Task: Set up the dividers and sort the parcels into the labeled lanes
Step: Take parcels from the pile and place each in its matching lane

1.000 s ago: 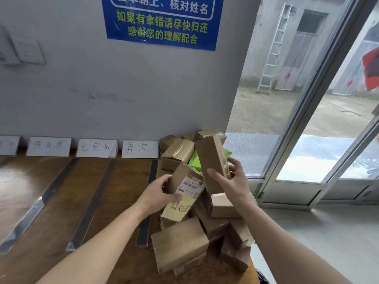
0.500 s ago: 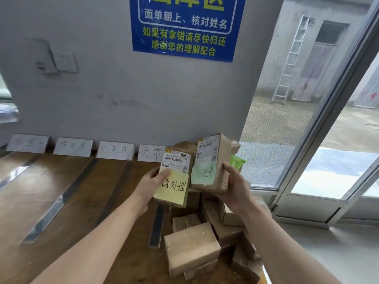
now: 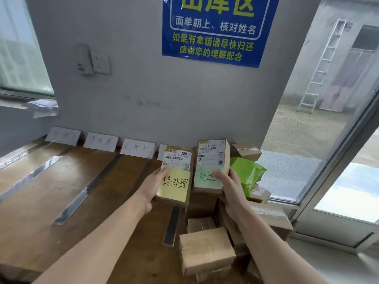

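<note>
Both long axes vertical, labels toward viewer, left grip (image 3: 152, 187) clasping yellow-note parcel (image 3: 176, 171), right grip (image 3: 231, 190) clasping green-note parcel (image 3: 211, 156).

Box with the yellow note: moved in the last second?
Yes. The box with the yellow note, in the left hand, rose: it now overlaps the rightmost label card, which it sat below before.

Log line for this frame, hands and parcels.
left hand: grips parcel with yellow note | right hand: grips parcel with green note | both held above parcel pile
</note>
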Available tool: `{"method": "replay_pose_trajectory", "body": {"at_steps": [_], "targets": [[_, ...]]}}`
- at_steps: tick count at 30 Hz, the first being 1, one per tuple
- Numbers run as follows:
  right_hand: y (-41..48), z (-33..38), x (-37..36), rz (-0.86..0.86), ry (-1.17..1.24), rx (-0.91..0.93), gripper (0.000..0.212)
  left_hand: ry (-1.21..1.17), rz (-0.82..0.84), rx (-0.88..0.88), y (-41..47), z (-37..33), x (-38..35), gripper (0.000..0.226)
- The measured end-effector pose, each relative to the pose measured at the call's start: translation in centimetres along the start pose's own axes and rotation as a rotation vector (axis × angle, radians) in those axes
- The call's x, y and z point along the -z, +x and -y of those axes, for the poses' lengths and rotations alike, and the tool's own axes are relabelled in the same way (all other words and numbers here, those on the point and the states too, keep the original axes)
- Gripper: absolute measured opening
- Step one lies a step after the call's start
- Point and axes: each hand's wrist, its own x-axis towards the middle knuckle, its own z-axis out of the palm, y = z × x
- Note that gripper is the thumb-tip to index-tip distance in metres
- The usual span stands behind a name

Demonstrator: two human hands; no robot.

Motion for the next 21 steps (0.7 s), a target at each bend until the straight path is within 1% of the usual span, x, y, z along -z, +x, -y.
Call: {"method": "replay_pose_trajectory", "body": {"at_steps": [2,3,6,8,9,10,11,13,17,19,21], "targets": [[0.0,-0.3,-1.0,0.042,0.006,0.002,0.028,0.001,-0.001,0.03,-0.5,0.1,0.9,0.029],[0.0,-0.5,-1.4,0.071,-0.004,0.002,0.033,-0.019,-0.002,0.04,-0.5,0.2,1.5,0.03],[-0.3,-0.7,-3.0,0.146,-0.068,-0.026,0.06,-0.077,-0.034,0.044,-1.0,0.1,3.5,0.028],[-0.5,-1.0,-4.3,0.176,-0.079,-0.045,0.074,-0.082,-0.035,0.033,-1.3,0.0,4.9,0.026],[-0.6,-1.1,-5.0,0.182,-0.07,-0.057,0.077,-0.089,-0.039,0.023,-1.5,0.0,5.6,0.026],[-0.7,-1.3,-5.7,0.189,-0.059,-0.057,0.074,-0.105,-0.048,0.01,-1.7,0.0,6.4,0.025],[-0.7,-1.5,-6.4,0.187,-0.053,-0.056,0.066,-0.123,-0.071,-0.003,-1.9,0.0,7.2,0.025],[-0.9,-1.9,-8.1,0.177,-0.045,-0.064,0.055,-0.163,-0.137,-0.008,-2.1,0.2,9.1,0.031],[-1.3,-2.9,-12.6,0.159,-0.011,-0.086,0.051,-0.21,-0.191,-0.008,-2.6,0.2,13.4,0.038],[-1.5,-3.6,-15.3,0.161,-0.003,-0.093,0.048,-0.215,-0.196,0.002,-2.8,0.1,16.0,0.032],[-1.7,-4.4,-18.2,0.157,-0.001,-0.093,0.05,-0.214,-0.192,0.011,-3.1,-0.2,18.9,0.022]]}}
